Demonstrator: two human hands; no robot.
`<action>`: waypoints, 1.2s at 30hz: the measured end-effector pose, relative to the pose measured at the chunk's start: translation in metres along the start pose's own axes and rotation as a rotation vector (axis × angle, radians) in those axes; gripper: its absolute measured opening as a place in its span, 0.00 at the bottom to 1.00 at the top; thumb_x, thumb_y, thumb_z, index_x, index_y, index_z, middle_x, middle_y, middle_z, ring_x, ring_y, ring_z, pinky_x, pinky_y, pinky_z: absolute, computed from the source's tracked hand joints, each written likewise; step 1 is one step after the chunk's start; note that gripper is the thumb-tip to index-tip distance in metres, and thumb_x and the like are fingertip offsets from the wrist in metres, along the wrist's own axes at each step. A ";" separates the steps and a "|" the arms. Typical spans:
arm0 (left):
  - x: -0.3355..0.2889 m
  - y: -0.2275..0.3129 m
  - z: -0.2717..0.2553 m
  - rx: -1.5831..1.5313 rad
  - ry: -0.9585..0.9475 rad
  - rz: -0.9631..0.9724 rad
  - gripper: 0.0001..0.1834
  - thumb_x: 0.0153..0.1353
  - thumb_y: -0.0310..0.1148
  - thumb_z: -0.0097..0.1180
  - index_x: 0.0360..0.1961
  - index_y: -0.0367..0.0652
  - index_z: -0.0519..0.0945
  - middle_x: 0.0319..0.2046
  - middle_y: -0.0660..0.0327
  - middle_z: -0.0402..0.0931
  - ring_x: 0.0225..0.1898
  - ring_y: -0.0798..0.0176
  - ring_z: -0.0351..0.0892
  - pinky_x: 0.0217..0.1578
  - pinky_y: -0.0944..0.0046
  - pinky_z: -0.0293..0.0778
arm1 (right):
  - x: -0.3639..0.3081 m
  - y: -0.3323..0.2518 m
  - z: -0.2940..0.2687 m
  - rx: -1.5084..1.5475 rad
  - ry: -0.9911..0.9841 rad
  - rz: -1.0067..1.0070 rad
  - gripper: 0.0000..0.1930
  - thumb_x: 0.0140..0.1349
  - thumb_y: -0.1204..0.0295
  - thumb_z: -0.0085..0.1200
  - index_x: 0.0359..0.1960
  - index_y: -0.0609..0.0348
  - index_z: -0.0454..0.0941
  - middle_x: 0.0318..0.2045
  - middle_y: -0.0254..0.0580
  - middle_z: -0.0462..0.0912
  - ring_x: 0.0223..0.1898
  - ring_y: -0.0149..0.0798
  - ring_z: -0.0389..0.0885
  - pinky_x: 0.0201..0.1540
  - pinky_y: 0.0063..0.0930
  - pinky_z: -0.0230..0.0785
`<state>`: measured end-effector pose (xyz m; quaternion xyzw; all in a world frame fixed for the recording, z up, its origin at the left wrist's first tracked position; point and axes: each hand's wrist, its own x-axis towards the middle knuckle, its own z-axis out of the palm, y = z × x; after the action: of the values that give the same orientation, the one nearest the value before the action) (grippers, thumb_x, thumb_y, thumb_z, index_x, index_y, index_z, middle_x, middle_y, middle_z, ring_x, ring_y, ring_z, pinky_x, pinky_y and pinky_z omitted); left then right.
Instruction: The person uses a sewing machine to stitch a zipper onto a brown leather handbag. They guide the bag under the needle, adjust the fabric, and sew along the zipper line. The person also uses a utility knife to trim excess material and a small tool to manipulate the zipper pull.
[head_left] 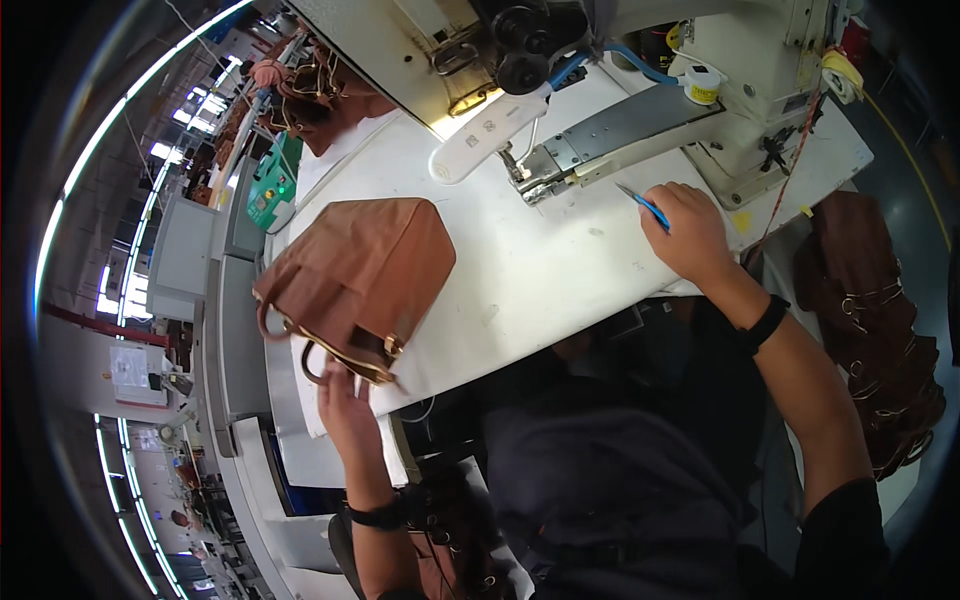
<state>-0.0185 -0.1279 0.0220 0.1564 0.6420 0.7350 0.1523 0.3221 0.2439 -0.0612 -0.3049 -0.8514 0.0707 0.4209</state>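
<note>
A brown leather handbag (370, 250) lies at the left of the white table, its zipped opening and gold-coloured fittings facing me. My left hand (345, 400) is at that opening, with its fingers closed on the bag's edge beside a dark loop handle (314, 364). On the right, my right hand (684, 232) rests on the tabletop. It grips a small blue-handled tool (652, 211) with a thin metal point aimed toward the sewing machine; its exact kind is unclear. The machine's needle area (520, 175) stands between the bag and my right hand.
A sewing machine with a narrow arm (625, 135) fills the table's far side. More brown bags (865, 330) are piled at the right, with others (325, 95) at the far left. A green box (272, 185) stands beyond the table's left edge.
</note>
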 end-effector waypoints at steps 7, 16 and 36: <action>-0.071 -0.031 0.006 -0.103 -0.083 -0.324 0.18 0.75 0.31 0.56 0.62 0.34 0.75 0.60 0.50 0.80 0.59 0.53 0.82 0.57 0.51 0.81 | 0.000 0.010 -0.005 -0.063 -0.037 0.027 0.05 0.64 0.72 0.60 0.37 0.58 0.78 0.31 0.48 0.81 0.36 0.56 0.81 0.40 0.51 0.72; -0.080 -0.020 -0.001 -0.145 -0.147 -0.579 0.22 0.77 0.43 0.57 0.63 0.39 0.76 0.57 0.54 0.82 0.54 0.57 0.85 0.54 0.55 0.82 | 0.011 -0.005 -0.022 -0.100 -0.054 0.025 0.19 0.65 0.66 0.64 0.55 0.58 0.80 0.48 0.51 0.82 0.49 0.56 0.82 0.52 0.47 0.76; -0.072 -0.039 0.035 -0.573 -0.548 -0.403 0.19 0.80 0.38 0.49 0.60 0.35 0.77 0.64 0.50 0.77 0.72 0.45 0.70 0.74 0.44 0.65 | 0.016 -0.215 -0.140 1.063 -0.279 -0.287 0.11 0.64 0.74 0.62 0.47 0.60 0.85 0.33 0.43 0.85 0.33 0.42 0.86 0.38 0.32 0.76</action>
<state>0.0630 -0.1219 -0.0143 0.1686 0.3657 0.7702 0.4945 0.3225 0.0608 0.1200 0.0801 -0.7791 0.4712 0.4057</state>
